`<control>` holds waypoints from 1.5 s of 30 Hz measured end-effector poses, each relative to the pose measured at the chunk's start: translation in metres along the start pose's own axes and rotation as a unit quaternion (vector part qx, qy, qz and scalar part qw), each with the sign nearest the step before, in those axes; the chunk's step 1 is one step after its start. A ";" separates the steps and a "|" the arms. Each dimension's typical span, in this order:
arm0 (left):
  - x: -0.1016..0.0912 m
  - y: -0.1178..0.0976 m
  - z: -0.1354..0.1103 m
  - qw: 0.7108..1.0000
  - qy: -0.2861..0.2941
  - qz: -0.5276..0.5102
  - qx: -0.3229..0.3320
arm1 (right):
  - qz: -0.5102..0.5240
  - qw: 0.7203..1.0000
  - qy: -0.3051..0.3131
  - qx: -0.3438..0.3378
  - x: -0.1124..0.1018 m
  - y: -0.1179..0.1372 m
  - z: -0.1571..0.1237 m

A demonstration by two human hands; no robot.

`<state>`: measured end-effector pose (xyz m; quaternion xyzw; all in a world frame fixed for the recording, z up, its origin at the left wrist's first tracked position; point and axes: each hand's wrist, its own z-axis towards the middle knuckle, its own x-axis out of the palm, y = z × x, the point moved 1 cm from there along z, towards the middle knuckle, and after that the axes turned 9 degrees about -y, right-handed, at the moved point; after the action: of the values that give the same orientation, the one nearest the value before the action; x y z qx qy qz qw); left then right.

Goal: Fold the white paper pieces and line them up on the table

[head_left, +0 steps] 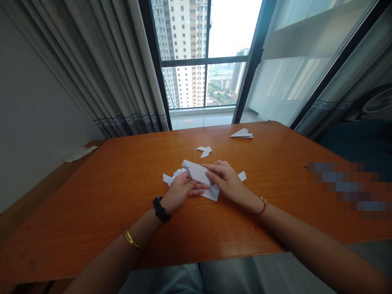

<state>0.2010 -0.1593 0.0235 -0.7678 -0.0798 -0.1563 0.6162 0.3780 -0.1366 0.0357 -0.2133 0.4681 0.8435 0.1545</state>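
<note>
"Where did the folded paper point(197, 173) lie?"

"Just above the bench point(269, 163), held between both hands, its long axis slanting from far left to near right."

"Which hand was nearer?"

"The right hand point(228, 182), resting across its top and holding it, not clenched. The left hand point(180, 191) held its near edge from below."

"Any room around them?"

"Open bench on either side. Paper scraps point(171, 177) lay just beside the left hand, with a torn piece point(204, 151) beyond and a folded sheet point(241, 134) towards the far edge."
</note>
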 end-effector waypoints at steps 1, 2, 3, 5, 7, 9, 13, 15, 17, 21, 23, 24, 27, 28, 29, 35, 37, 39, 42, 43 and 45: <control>0.000 0.000 0.000 1.000 0.011 0.001 0.000 | -0.024 1.000 -0.004 -0.008 0.002 -0.001 -0.001; -0.001 0.001 0.000 1.000 0.021 0.004 0.000 | -0.040 0.999 -0.011 -0.014 0.003 -0.002 -0.001; -0.002 0.001 0.001 1.000 0.030 0.007 0.000 | -0.048 0.998 -0.020 -0.019 0.003 -0.003 -0.001; -0.003 0.001 0.001 0.999 0.047 0.012 0.001 | -0.040 0.999 -0.027 -0.022 0.003 -0.004 -0.001; -0.004 0.001 0.000 0.998 0.063 0.017 0.003 | -0.009 1.000 -0.005 -0.009 0.003 -0.003 0.000; -0.004 0.002 0.000 0.996 0.081 0.026 0.004 | 0.017 0.999 0.027 0.020 0.002 -0.003 0.000; -0.005 0.005 0.002 0.993 0.091 0.079 0.013 | -0.007 0.999 0.026 0.041 0.000 -0.005 0.003; -0.008 0.007 0.005 0.989 0.047 0.128 0.064 | -0.045 0.999 -0.013 0.009 -0.003 -0.008 0.007; -0.013 0.006 0.008 0.966 -0.038 0.207 0.153 | -0.100 0.993 -0.050 -0.036 -0.007 -0.012 0.011; -0.019 -0.002 0.006 0.850 -0.129 0.416 0.296 | -0.176 0.978 -0.022 -0.112 -0.007 -0.018 0.017; -0.019 -0.008 0.002 0.801 -0.108 0.489 0.328 | -0.189 0.971 0.015 -0.145 -0.003 -0.018 0.015; -0.018 -0.011 0.000 0.781 -0.096 0.517 0.337 | -0.194 0.968 0.029 -0.159 -0.002 -0.016 0.014; -0.016 -0.018 -0.005 0.730 -0.064 0.601 0.320 | -0.210 0.960 0.062 -0.175 0.002 -0.010 0.008; -0.016 -0.019 -0.006 0.711 -0.053 0.631 0.304 | -0.224 0.956 0.077 -0.175 0.003 -0.009 0.006; -0.016 -0.020 -0.006 0.693 -0.044 0.660 0.286 | -0.245 0.949 0.097 -0.174 0.003 -0.008 0.004; -0.016 -0.017 -0.001 0.650 -0.016 0.725 0.228 | -0.348 0.908 0.162 -0.167 0.004 -0.006 0.000; -0.015 -0.015 -0.001 0.639 -0.013 0.734 0.230 | -0.350 0.906 0.166 -0.170 0.005 -0.005 0.000; -0.014 -0.015 -0.002 0.627 -0.013 0.743 0.234 | -0.345 0.908 0.172 -0.166 0.004 -0.004 0.000; -0.014 -0.017 -0.003 0.634 -0.014 0.732 0.251 | -0.295 0.931 0.166 -0.139 -0.004 -0.004 0.003; -0.014 -0.019 -0.004 0.647 -0.018 0.717 0.258 | -0.258 0.947 0.152 -0.118 -0.007 -0.005 0.005; -0.014 -0.022 -0.004 0.689 -0.032 0.672 0.269 | -0.147 0.982 0.104 -0.050 -0.014 -0.006 0.009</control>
<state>0.1799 -0.1575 0.0398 -0.4218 0.3993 0.3529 0.7335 0.3913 -0.1264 0.0426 -0.3738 0.4022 0.8074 0.2161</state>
